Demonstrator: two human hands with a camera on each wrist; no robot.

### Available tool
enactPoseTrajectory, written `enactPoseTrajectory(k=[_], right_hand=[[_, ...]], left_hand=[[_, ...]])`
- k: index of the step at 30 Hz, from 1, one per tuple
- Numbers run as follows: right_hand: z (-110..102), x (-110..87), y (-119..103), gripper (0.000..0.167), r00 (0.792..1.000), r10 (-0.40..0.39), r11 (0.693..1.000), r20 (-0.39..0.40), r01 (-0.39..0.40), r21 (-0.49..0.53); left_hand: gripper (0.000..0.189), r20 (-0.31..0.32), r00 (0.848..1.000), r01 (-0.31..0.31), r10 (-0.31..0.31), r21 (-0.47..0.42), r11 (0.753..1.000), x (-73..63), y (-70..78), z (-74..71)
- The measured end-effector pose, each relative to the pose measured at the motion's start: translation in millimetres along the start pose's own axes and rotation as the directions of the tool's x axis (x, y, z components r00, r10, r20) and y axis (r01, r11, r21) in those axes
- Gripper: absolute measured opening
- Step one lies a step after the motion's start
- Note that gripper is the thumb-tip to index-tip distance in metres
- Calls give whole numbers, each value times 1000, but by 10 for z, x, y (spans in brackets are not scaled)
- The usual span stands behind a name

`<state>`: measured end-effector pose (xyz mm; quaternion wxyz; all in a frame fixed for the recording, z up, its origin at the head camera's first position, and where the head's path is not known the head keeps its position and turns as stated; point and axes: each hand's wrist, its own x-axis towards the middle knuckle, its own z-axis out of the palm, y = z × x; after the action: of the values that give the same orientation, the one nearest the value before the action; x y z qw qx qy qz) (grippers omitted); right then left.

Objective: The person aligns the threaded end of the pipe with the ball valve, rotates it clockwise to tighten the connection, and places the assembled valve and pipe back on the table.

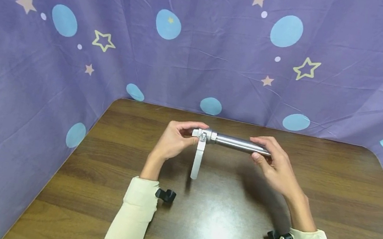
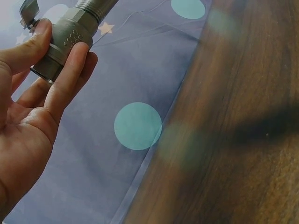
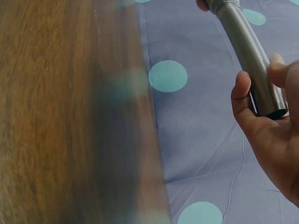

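Note:
A metal ball valve point(image 1: 206, 135) and a shiny metal pipe point(image 1: 237, 143) form one line above the table, the pipe's left end meeting the valve. My left hand point(image 1: 174, 139) grips the valve's free end between thumb and fingers. The valve's flat lever handle point(image 1: 197, 163) points toward me. At the pipe's other end, my right hand point(image 1: 277, 168) holds it with thumb and fingers. In the left wrist view, threads show at the valve point(image 2: 72, 35) where the pipe joins. The right wrist view shows the open end of the pipe point(image 3: 247, 56) near the palm.
The brown wooden table point(image 1: 138, 128) lies below both hands. A purple curtain point(image 1: 200, 55) with stars and blue dots hangs behind it and along the sides. Small black mounts point(image 1: 166, 195) sit at both wrists.

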<state>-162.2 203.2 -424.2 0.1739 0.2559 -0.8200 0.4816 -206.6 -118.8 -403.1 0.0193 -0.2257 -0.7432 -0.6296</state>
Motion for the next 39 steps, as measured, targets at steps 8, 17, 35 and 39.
enactPoseTrajectory(k=[8, 17, 35, 39], right_hand=[[9, 4, 3, 50, 999, -21, 1000, -36, 21, -16], [10, 11, 13, 48, 997, -50, 998, -52, 48, -30], [-3, 30, -2, 44, 997, -25, 1000, -75, 24, -12], [-7, 30, 8, 42, 997, -24, 999, -71, 22, -23]], left_hand=[[40, -2, 1000, -15, 15, -4, 1000, 7, 7, 1], [40, 2, 1000, -17, 17, -10, 1000, 8, -1, 6], [40, 4, 1000, -10, 10, -7, 1000, 18, -15, 19], [40, 5, 1000, -12, 12, -14, 1000, 14, -20, 23]])
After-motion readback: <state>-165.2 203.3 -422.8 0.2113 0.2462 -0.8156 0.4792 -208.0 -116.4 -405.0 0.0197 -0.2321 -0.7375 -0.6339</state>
